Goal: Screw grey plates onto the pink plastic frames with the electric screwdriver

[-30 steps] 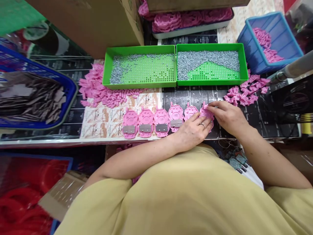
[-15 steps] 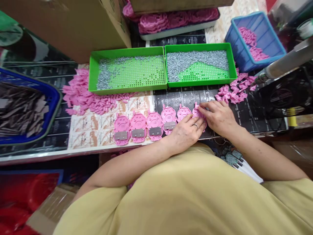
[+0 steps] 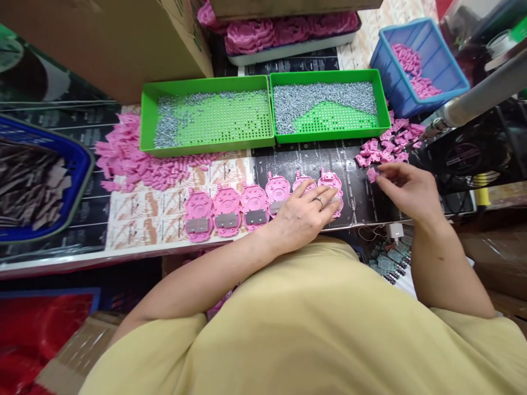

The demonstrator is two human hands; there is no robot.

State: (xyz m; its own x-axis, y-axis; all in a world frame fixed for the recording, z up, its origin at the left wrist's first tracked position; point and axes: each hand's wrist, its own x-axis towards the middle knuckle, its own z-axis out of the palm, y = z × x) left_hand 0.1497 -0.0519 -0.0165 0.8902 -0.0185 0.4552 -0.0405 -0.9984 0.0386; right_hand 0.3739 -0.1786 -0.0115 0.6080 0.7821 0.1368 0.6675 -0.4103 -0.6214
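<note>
Several pink plastic casings (image 3: 227,202) lie in a row along the table's front edge, and the left ones carry flat grey plates (image 3: 228,220) on their lower halves. My left hand (image 3: 302,213), a ring on one finger, rests with fingers stretched over the casings at the right end, partly hiding them. Beside its fingertips is the rightmost pink casing (image 3: 332,184). Off to the right, my right hand (image 3: 409,189) pinches a small pink plastic piece (image 3: 371,175) between thumb and fingers. Just beyond it lies a loose heap of similar pink pieces (image 3: 397,140).
Two green trays (image 3: 206,148) of small metal screws stand behind the row. A larger pink heap (image 3: 127,156) and a dark blue basket (image 3: 84,164) of grey plates are at left. A blue bin (image 3: 436,60) and a metal tool shaft (image 3: 477,93) are at right.
My right hand has moved right, away from the rightmost casing, to the small pink pieces, and now has one at its fingertips. My left hand stays over the row.
</note>
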